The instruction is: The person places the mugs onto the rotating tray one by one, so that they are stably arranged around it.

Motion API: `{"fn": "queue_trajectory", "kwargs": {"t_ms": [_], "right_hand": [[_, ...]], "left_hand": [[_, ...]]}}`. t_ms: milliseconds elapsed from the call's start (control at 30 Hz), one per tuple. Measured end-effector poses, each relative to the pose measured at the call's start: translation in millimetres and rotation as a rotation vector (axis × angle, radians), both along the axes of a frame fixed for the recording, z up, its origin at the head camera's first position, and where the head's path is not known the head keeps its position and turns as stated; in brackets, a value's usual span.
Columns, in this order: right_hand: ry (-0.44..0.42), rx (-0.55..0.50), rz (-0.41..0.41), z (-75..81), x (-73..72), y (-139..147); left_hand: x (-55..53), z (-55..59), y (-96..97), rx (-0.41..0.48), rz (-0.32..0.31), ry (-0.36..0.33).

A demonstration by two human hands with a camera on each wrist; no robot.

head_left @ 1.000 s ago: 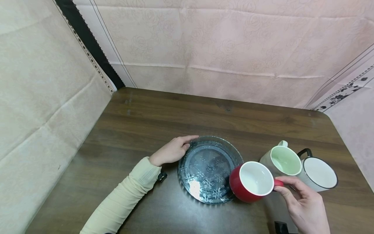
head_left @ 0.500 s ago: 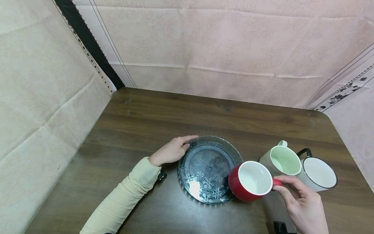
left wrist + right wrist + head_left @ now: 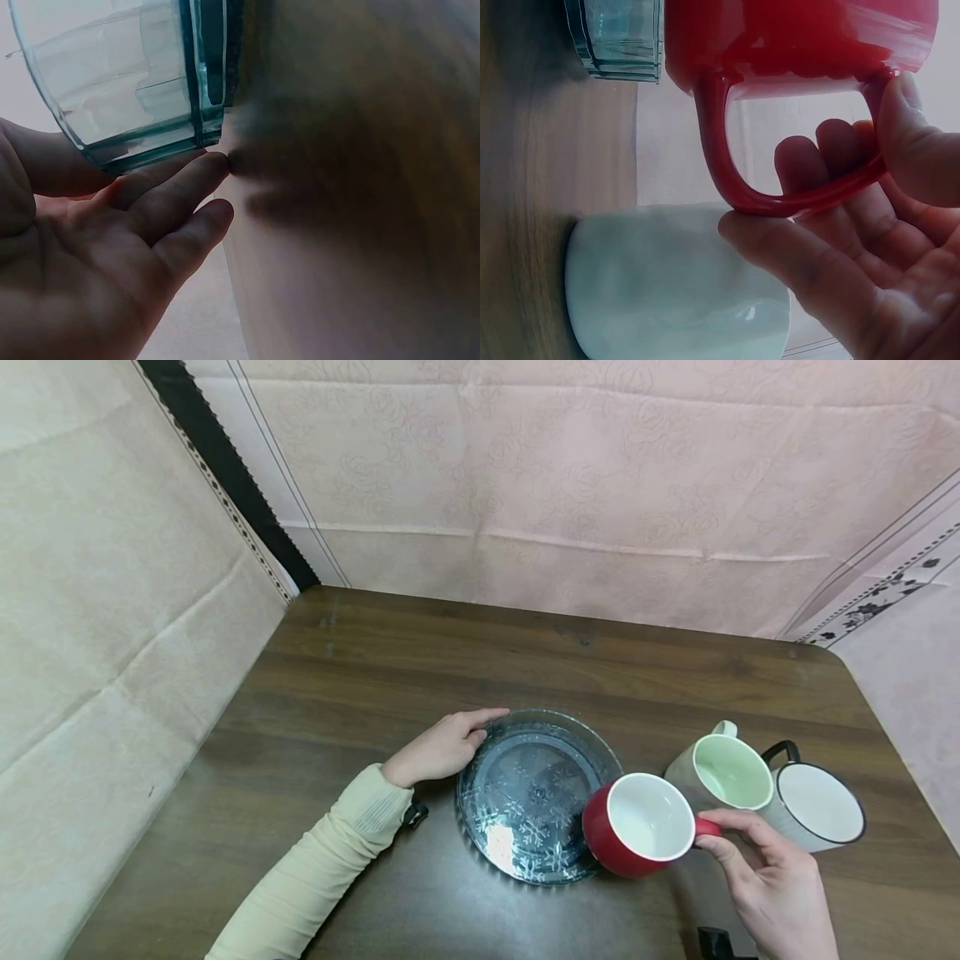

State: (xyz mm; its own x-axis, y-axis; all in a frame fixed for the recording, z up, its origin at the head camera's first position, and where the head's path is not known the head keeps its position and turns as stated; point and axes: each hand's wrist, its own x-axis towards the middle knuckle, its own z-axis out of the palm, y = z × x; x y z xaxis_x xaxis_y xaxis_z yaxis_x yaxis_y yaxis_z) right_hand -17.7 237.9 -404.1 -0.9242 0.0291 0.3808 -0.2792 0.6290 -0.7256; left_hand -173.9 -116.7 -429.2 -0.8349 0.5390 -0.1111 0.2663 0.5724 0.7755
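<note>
My right hand [image 3: 780,881] pinches the handle of a red mug [image 3: 603,831] with a white inside. Curled fingers and thumb hold this handle [image 3: 720,150] in the right wrist view. The mug is raised off the table, and in the head view it overlaps the right edge of a round clear glass dish [image 3: 536,777] with a snowflake pattern. At the dish's far left side rests my left hand [image 3: 438,747], its index finger stretched along the rim. Fairly straight left fingers [image 3: 184,195] lie against the outside of the glass wall [image 3: 135,82] in the left wrist view.
A light green mug [image 3: 686,777] stands behind the red one. Touching or close to its right is a white mug [image 3: 802,822] with a black rim and handle. All are on a brown wooden table [image 3: 420,652] with pale cloth [image 3: 525,485] hanging behind it.
The red mug and my right hand have shifted slightly left, further over the dish's edge. My left hand and the dish stay where they were.
</note>
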Motion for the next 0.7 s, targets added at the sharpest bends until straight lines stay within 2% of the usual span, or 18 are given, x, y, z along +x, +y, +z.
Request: {"fn": "queue_trajectory", "kwargs": {"t_ms": [467, 700], "right_hand": [[-0.026, 0.001, -0.022, 0.5, 0.2, -3.0], [-0.016, -0.003, 0.004, 0.2, -0.3, -3.7]], "left_hand": [[0.4, 0.7, 0.1, 0.010, -0.001, -0.004], [1.6, 1.7, 0.0, 0.010, -0.001, -0.007]]}}
